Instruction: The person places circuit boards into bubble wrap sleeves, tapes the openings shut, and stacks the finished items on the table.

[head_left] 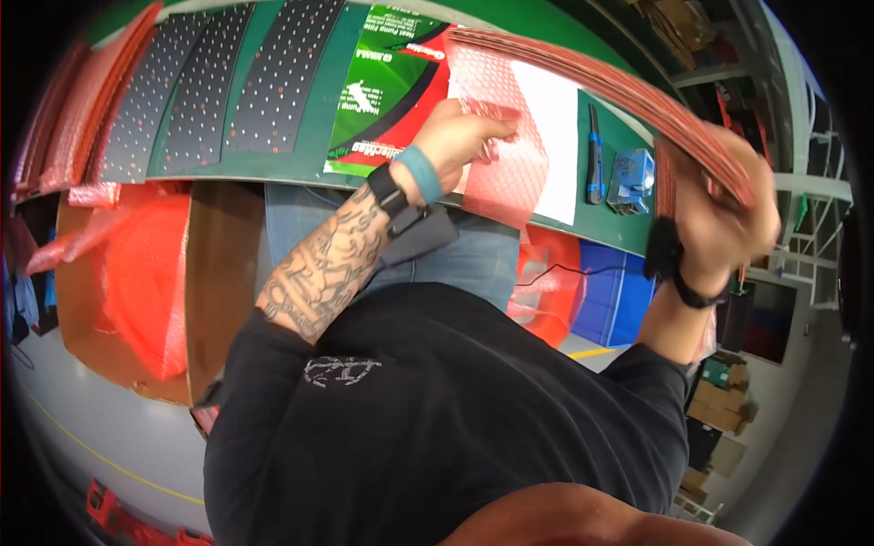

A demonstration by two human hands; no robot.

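My left hand (462, 144), with a teal band and a black strap at its wrist, is over a pink bubble-wrap bag (512, 187). Its thumb and fingers are pinched together at the bag's surface. Beneath the bag lie a white sheet (563, 164) and a green, red and black printed package (387, 91). At the right, my right hand (724, 214), slightly blurred, grips the end of a thick stack of pink bubble-wrap bags (628, 80). That stack stands on edge and arches from the table's far side to the hand.
On the green table (319, 136), dark panels with white dots (284, 77) lie left of the package, beside more pink bubble wrap (100, 109). A blue utility knife (594, 156) and small blue box (631, 180) sit right. Below stand a cardboard box (214, 273) and blue bin (612, 296).
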